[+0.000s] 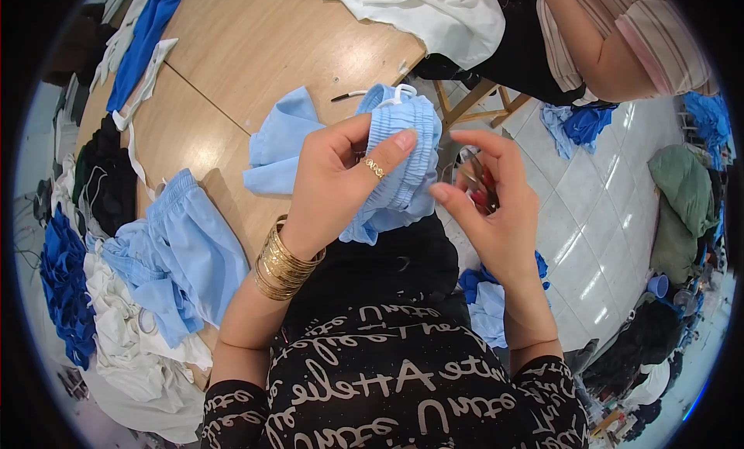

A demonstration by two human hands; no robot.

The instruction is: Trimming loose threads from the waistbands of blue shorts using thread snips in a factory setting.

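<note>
My left hand (333, 170) grips light blue shorts (407, 158) by the gathered elastic waistband, thumb pressed on the front and fingers hidden behind it. A white drawstring (397, 94) loops out at the top of the waistband. Part of the light blue cloth (287, 131) lies on the table behind my left hand. Just right of the waistband, my right hand (508, 193) holds small metal snips with red on them (484, 187) against its palm. The thumb and forefinger of that hand are apart, close to the cloth but not closed on it.
The wooden table (232, 46) spreads ahead and left. More light blue shorts (194, 232) hang over its left edge, near white cloth (139, 340) and royal blue cloth (66, 286). A co-worker's arm (577, 34) is at top right. Cloth bundles (577, 127) lie on the tiled floor.
</note>
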